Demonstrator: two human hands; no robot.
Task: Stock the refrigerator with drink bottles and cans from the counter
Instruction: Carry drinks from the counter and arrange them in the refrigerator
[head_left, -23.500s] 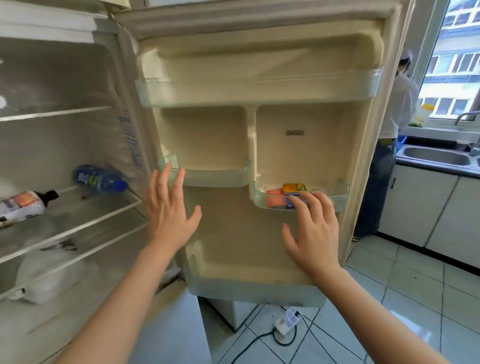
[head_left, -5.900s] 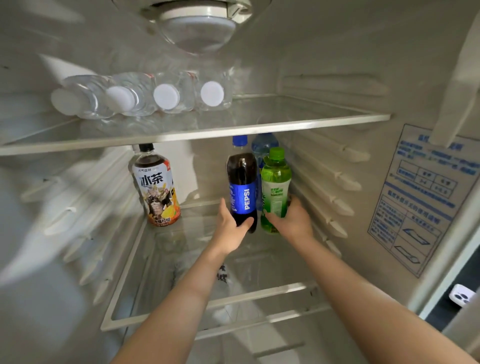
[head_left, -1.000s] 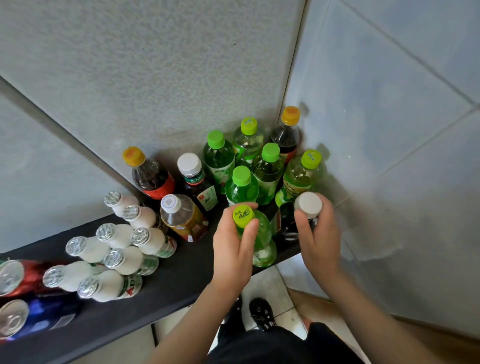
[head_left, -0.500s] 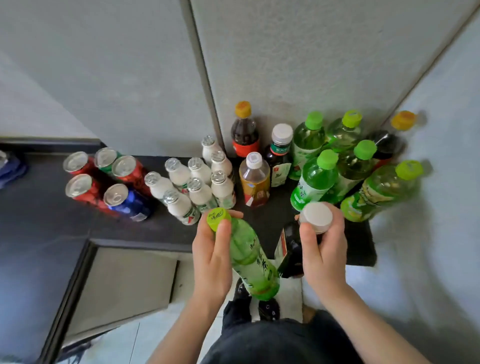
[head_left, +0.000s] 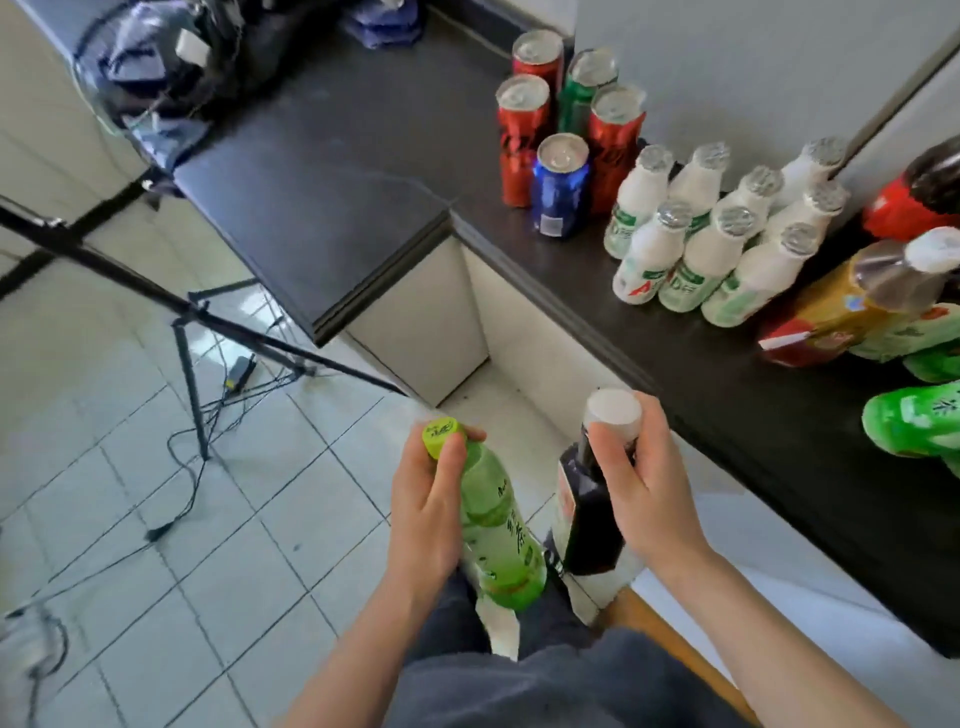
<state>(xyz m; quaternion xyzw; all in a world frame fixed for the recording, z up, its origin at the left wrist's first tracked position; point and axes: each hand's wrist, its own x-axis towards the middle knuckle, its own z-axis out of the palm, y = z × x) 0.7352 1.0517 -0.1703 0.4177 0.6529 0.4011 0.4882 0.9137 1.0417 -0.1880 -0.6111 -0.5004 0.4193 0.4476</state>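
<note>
Two bottles are held over the tiled floor, near the counter edge. The left hand grips a green bottle by its neck and shoulder, tilted; the right hand grips a dark bottle just below its white cap (label unreadable). Five cans and a cluster of small white bottles stand far right on the counter. A black tripod stands at left.

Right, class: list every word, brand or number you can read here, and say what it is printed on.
"AD": labels of the front small white bottles.
Too blurred to read: label and cap of the green bottle in the left hand.
Also unreadable: red cans, blue can, dark bottle in the right hand.
</note>
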